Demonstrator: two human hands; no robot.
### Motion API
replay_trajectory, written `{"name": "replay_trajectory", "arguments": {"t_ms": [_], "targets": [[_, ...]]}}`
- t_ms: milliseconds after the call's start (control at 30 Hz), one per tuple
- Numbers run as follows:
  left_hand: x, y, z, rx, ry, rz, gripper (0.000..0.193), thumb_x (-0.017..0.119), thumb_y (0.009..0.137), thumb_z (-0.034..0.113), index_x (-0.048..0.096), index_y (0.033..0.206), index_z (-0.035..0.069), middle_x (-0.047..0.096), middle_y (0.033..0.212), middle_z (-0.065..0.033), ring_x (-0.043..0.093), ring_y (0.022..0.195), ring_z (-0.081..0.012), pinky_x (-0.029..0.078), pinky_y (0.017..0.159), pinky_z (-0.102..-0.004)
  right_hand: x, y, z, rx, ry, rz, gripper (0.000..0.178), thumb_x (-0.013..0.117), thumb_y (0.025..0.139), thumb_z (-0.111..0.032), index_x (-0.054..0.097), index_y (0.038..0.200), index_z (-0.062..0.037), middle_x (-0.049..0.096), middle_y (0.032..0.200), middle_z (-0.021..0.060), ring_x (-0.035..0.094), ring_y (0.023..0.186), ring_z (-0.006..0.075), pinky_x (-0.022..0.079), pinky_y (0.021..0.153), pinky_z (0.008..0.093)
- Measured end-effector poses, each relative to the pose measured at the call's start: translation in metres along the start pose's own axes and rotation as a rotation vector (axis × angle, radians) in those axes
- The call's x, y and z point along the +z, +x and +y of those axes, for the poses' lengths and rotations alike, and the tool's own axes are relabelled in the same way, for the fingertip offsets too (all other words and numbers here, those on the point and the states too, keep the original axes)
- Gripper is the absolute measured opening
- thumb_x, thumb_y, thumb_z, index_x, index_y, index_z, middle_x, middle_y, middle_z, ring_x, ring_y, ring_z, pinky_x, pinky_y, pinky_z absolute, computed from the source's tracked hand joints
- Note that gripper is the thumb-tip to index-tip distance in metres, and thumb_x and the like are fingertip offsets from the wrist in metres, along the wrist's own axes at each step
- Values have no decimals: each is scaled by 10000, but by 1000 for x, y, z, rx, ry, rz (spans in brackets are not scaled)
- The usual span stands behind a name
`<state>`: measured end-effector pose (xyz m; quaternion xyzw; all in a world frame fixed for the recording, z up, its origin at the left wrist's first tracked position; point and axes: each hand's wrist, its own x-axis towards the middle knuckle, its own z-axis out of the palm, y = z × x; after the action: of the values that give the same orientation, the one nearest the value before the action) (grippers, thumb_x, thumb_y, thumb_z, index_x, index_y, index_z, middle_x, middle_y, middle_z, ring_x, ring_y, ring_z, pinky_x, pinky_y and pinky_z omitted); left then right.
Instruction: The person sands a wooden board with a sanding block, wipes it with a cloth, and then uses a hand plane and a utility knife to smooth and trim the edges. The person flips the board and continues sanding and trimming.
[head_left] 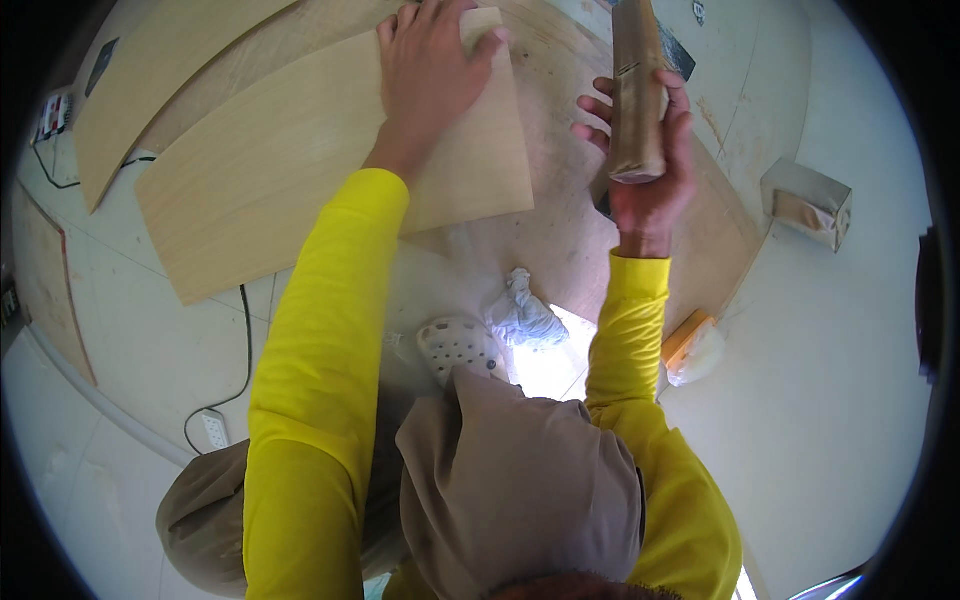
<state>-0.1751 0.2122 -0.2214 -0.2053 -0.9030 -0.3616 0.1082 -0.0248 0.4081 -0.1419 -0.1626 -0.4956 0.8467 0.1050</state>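
My left hand (430,75) rests on a pale wooden panel (300,180), near its right end. Its fingers reach the far edge and the thumb is spread to the right. My right hand (655,190) is turned palm up, with fingers and thumb around a long brown block (638,110) that looks wrapped and has a crease across its upper part. The block points away from me, apart from the panel. Under both hands lies a larger brown board (560,240).
A second wooden panel (165,85) lies at the far left. To the right are a shiny box-shaped piece (808,205) and an orange-and-white object (692,348). A crumpled cloth (527,315) lies beside my clog (460,348). A cable runs to a white socket block (215,430).
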Motion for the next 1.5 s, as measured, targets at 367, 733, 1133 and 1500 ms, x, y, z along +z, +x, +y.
{"name": "replay_trajectory", "arguments": {"t_ms": [367,733,1133,1500], "targets": [[18,3,-21,-112,202,109,328,626,1169,315,835,1171,62,808,1109,-115,665,1127,-342,418,1143,-507,32,38,55,-161,-1140,83,991,929,967,-335,346,1742,-131,781,1328,360,808,1180,511,635,1045,547],[14,2,-12,-149,102,173,279,605,1149,192,790,1187,-13,784,1216,-204,660,1240,-411,427,1198,-554,49,105,79,-349,-1406,-146,1016,853,1051,-398,335,1768,102,671,1527,421,731,1339,549,622,1079,546],[9,6,-7,-243,101,95,222,656,1129,151,802,1179,-10,789,1202,-194,664,1215,-390,446,1173,-529,15,-59,70,-199,-1313,-76,1003,895,1030,-329,325,1800,-33,728,1467,360,782,1249,540,630,1067,555],[10,3,-6,-337,-64,227,166,628,1134,110,678,1265,23,718,1167,-228,635,1198,-445,471,1119,-568,40,109,72,-563,-1233,-255,999,840,1073,-368,285,1818,1,687,1510,406,735,1300,568,628,1048,552]]}}
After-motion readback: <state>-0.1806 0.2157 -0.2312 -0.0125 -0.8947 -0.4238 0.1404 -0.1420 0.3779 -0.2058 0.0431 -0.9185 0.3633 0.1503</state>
